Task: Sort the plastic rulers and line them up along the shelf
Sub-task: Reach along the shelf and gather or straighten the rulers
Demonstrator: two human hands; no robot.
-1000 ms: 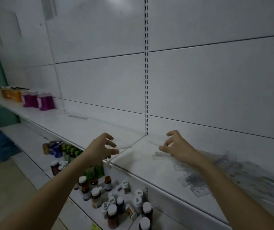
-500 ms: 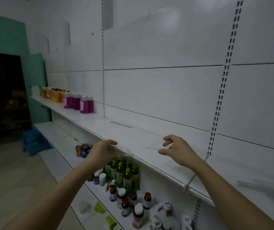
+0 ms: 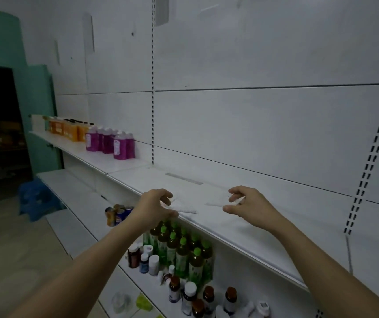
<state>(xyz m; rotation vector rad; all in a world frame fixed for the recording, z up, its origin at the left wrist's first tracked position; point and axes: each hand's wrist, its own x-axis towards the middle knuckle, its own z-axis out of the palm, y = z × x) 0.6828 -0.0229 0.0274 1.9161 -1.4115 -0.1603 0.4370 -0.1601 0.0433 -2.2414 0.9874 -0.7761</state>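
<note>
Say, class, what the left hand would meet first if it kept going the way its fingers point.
Probably the clear ruler it already pinches, then the shelf top; the left hand points right and slightly inward. Depth is unclear.

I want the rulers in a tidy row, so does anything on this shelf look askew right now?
Yes. The clear ruler pinched by the left hand lies angled, and the one at the right hand is not in line with it. One ruler lies alone further back on the shelf.
</note>
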